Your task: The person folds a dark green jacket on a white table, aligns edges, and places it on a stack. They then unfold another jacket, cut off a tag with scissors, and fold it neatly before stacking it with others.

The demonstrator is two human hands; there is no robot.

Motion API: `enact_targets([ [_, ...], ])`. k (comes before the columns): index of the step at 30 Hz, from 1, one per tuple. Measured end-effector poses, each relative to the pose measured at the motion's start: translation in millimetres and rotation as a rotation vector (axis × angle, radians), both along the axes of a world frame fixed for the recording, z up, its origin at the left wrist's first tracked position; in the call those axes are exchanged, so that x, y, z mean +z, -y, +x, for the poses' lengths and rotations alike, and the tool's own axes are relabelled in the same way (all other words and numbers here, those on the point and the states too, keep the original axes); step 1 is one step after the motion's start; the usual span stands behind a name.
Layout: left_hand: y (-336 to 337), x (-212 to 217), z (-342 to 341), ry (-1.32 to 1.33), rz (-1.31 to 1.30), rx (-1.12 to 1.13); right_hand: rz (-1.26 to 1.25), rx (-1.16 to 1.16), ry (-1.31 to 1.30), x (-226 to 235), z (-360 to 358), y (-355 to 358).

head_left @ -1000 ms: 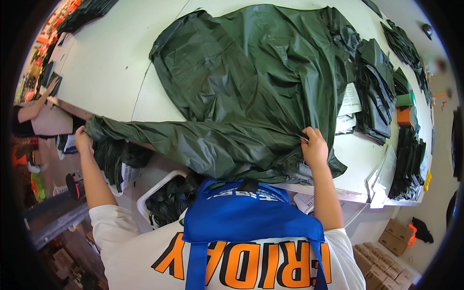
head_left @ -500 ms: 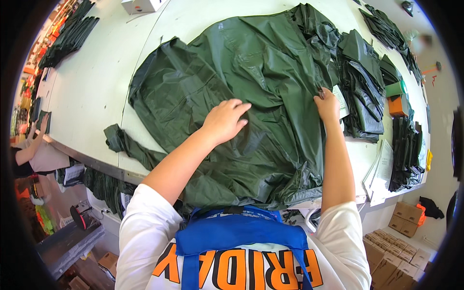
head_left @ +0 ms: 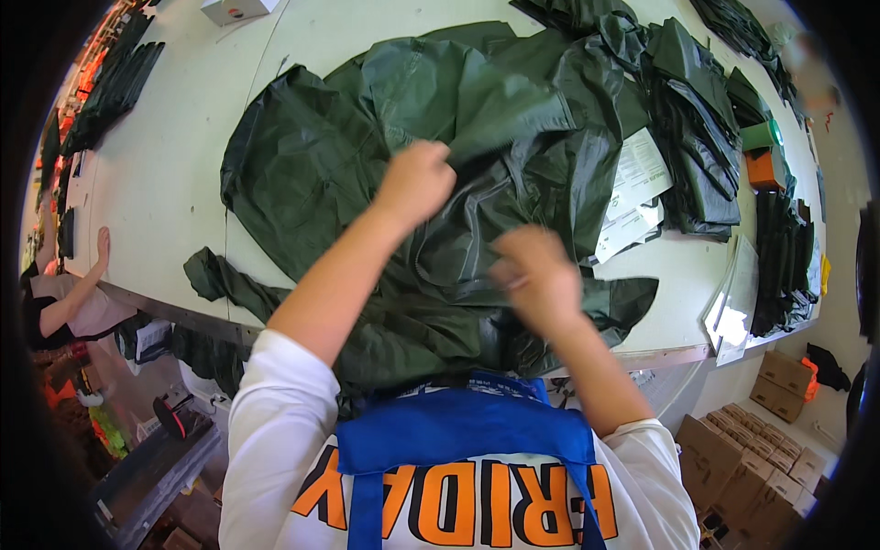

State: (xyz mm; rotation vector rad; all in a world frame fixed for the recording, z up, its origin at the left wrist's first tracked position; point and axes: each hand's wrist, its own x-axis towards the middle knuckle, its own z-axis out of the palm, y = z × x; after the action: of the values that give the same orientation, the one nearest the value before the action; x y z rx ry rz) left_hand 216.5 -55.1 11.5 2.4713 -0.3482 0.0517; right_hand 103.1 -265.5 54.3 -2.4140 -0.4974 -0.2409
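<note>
A dark green rain jacket (head_left: 321,174), rumpled and partly folded over itself, covers the middle of the table in front of me. My left hand (head_left: 417,183) is closed on a raised fold of it near the centre. My right hand (head_left: 536,280) is over the jacket's near right part, its fingers curled in and smeared by motion, so whether it grips cloth is unclear. A sleeve end (head_left: 209,275) sticks out at the left, and a pointed end of green cloth (head_left: 628,302) lies at the right.
On the right stand a stack of folded dark green garments (head_left: 692,137), printed paper sheets (head_left: 637,179), a green roll (head_left: 759,136) and an orange box (head_left: 763,170). More dark garments (head_left: 119,92) lie far left. Another person's arm (head_left: 78,298) rests at the left edge.
The jacket's right side has been folded over toward the left, uncovering paper sheets. My right hand moved left and nearer to me; my left hand rose slightly, now closed on cloth.
</note>
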Motion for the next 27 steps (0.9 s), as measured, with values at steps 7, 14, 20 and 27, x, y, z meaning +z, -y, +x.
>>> enact_targets([
  [7,-138,17,-100,-0.386,-1.737,0.684,0.312,-0.699,-0.667,-88,12,135],
  [14,-150,-31,-192,-0.431,-1.693,0.901,0.468,-0.958,-0.497,-36,-21,223],
  [20,-130,-18,-202,-0.543,-1.755,0.926,0.148,-0.589,0.020,-11,19,157],
  [27,-127,-6,-211,-0.454,-1.579,0.890,-0.304,-0.278,0.157,-59,141,43],
])
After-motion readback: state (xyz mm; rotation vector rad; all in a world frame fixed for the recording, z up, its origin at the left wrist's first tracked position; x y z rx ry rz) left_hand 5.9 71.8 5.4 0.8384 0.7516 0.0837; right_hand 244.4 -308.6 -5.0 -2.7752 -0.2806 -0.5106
